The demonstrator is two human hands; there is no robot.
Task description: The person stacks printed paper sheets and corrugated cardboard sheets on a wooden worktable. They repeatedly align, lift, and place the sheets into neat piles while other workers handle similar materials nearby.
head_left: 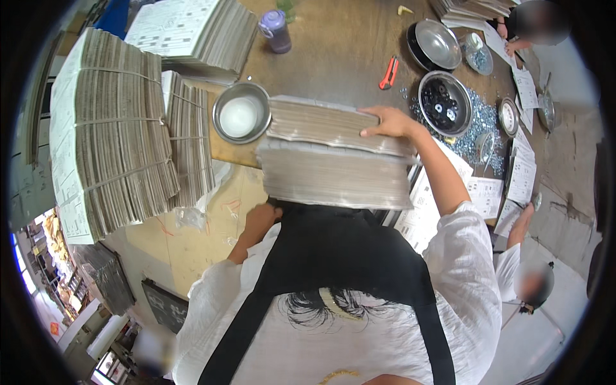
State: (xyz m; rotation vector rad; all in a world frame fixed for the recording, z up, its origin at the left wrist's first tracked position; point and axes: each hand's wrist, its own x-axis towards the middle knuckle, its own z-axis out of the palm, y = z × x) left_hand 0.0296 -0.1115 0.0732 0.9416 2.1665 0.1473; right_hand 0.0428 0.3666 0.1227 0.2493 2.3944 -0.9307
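Observation:
Two thick stacks of cardboard sheets lie side by side in front of me, the far stack [314,122] against the near stack [333,176]. My right hand [391,122] rests on the right part of the far stack, thumb and forefinger spread apart. Below the near stack's left corner is my left hand [260,221], beside my black apron [340,244]. Its fingers are mostly hidden there. Touching or very near the far stack's left end is a steel bowl [221,96] with a white bowl [239,117] inside.
Tall strapped cardboard stacks [122,128] stand at left. Further back are a purple bottle [276,32] and a red utility knife [389,72]. A bowl of dark pieces [445,102] stands among scattered blue bits [484,122]. Co-workers' hands [523,221] and printed sheets [486,194] are at right.

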